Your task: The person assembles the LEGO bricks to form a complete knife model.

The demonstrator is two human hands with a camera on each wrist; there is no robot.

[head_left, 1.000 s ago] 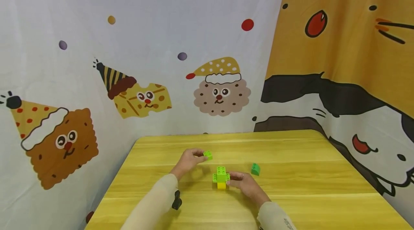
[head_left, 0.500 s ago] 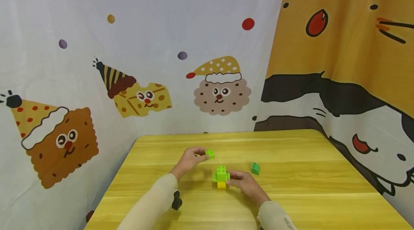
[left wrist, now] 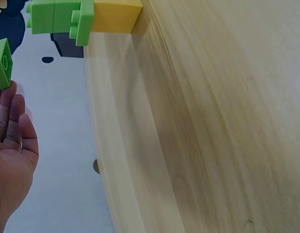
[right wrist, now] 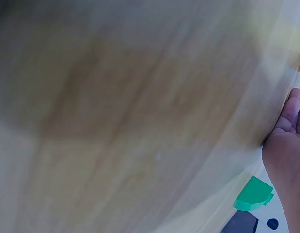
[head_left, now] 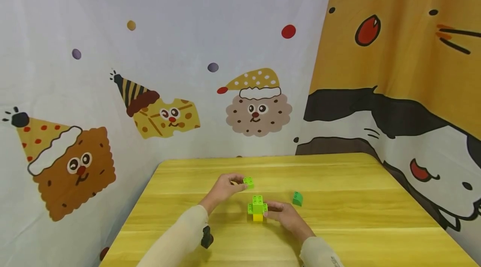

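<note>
Left hand (head_left: 224, 187): thumb and fingers are clamped on one small block, pinching it at their tips.
Lime block (head_left: 248, 182): at the tips of the left fingers, studs up and clear of the table (head_left: 349, 217); its hollow underside shows in the left wrist view.
Lime block's feel: seems to be hard plastic, so likely very light, stiff and hard to break; the smooth walls could twist or slip in a fingertip pinch.
Lime block's best hold: two opposite side walls, probably, with studs and underside kept free of the fingers.
Tower (head_left: 257, 205): lime on top, with a stud-topped arm out to each side, and a yellow foot (head_left: 257, 217); it stands upright, nearer the person than the left fingertips and touching the right ones. Whether the foot rests on the table I cannot tell.
Tower's feel: stiff and light, I judge, but narrow at the foot, so a sideways push may tip it or loosen a joint.
Tower's best hold: low on the sides, fingers opposed; an arm alone gives leverage.
Right hand (head_left: 287, 217): thumb and fingers are clamped on the tower's right arm.
Dark green block (head_left: 297, 198): beyond and to the right of the right fingertips, touched by neither hand; its curved side probably grips worse than flat walls.
</note>
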